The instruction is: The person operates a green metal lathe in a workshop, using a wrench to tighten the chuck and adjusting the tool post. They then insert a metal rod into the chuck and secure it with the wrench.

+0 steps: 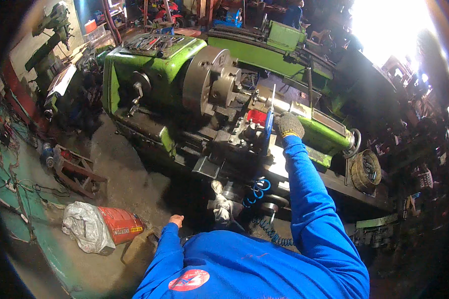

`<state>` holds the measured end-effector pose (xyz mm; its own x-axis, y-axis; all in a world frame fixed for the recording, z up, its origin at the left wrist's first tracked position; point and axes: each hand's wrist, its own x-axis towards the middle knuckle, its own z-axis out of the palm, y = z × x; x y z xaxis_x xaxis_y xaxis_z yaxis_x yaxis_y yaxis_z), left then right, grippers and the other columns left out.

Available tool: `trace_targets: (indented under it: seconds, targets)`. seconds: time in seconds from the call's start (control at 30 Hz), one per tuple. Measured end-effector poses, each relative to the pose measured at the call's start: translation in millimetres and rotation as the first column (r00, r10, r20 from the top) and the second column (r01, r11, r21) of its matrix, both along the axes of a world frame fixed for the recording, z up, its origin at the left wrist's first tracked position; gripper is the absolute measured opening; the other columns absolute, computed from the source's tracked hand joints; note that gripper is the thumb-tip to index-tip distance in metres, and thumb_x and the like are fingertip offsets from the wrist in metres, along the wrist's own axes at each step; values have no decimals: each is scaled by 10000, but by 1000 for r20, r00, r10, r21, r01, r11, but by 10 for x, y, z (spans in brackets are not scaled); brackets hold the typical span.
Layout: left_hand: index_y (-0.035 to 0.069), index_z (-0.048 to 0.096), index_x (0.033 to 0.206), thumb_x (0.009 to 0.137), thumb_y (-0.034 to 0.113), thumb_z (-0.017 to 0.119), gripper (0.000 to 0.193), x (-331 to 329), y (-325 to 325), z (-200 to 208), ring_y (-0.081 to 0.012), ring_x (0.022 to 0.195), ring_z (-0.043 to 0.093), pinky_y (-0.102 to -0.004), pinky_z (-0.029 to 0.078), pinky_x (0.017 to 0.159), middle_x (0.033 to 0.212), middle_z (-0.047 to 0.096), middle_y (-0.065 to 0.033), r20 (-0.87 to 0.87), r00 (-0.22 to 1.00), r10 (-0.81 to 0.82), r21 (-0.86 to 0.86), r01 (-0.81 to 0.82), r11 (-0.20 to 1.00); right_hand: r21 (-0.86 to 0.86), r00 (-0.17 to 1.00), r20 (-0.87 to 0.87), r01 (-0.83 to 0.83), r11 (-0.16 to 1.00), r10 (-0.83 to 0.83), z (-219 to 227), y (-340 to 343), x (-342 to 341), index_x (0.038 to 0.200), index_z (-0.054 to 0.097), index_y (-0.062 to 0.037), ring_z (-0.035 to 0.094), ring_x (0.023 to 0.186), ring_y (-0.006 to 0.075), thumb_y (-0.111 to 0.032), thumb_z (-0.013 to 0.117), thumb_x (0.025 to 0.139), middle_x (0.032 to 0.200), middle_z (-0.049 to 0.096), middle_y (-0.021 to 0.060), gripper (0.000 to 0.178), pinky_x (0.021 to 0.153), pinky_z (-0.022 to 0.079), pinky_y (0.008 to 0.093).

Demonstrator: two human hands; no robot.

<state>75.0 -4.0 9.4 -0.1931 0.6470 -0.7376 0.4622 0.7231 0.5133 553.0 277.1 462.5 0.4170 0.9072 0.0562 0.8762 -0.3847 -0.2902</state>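
Observation:
My right hand [290,125], in a grey knitted glove with a yellow cuff edge, is closed at a slim blue air blow gun [269,123]. Its thin pale nozzle points up and away, over the carriage of a green lathe [324,130]. A blue coiled hose [257,193] hangs below it. Just left of the gun, a red piece [256,117] sits on the carriage. The large grey chuck [199,82] is farther left. My left hand [176,220] is bare and low beside my body, fingers curled, with nothing visible in it.
A white rag [223,204] hangs on the lathe's front controls. Hand tools [152,44] lie on the headstock. At right stands a round bin [365,172]. A red-and-white sack [102,226] and a metal stand [77,169] are on the floor at left, near loose cables.

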Motion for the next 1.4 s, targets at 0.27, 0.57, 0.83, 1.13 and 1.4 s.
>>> trace_targets:
  seconds: [0.27, 0.57, 0.83, 1.13, 1.4]
  targets:
    - [27, 742, 1190, 977, 378, 717, 411, 136, 4, 228, -250, 749, 727, -407, 594, 746, 932, 767, -139, 21, 997, 72, -23, -72, 997, 10, 1000, -4, -18, 1000, 18, -20, 18, 38, 1180, 781, -108, 690, 1195, 391, -476, 626, 949, 1273, 723, 190, 461, 1000, 551, 514]
    - [145, 676, 1270, 999, 468, 664, 422, -38, -61, -26, -164, 783, 683, -367, 534, 628, 1022, 721, -28, 63, 998, 23, -107, -16, 994, 1, 1000, -19, -18, 1000, 18, -38, 25, 53, 1177, 780, -95, 691, 1198, 385, -374, 627, 932, 1279, 721, 197, 401, 1021, 550, 501]
    - [155, 680, 1235, 993, 463, 676, 392, -15, -86, 45, -146, 731, 669, -359, 507, 588, 992, 728, -13, 73, 995, 74, -90, -67, 994, 53, 999, -39, 3, 999, 0, -123, 57, 102, 1205, 770, -116, 681, 1172, 419, -474, 583, 917, 1236, 723, 221, 496, 1016, 538, 501]
    - [103, 704, 1210, 979, 440, 705, 408, -116, -20, 4, -185, 763, 691, -378, 548, 659, 995, 747, -61, 37, 999, -4, -69, 7, 998, 3, 999, -48, 24, 1000, -24, -32, 27, 53, 1193, 778, -118, 684, 1184, 407, -417, 596, 924, 1251, 724, 210, 441, 1021, 541, 500]
    - [54, 758, 1158, 936, 405, 753, 415, -1227, -468, -291, -318, 1059, 731, -436, 554, 968, 1090, 781, -165, -190, 981, -47, 191, 84, 978, 17, 999, -33, 19, 1000, -18, -106, 63, 95, 1135, 793, -86, 698, 1175, 403, -342, 576, 946, 1237, 737, 200, 385, 1010, 551, 515]
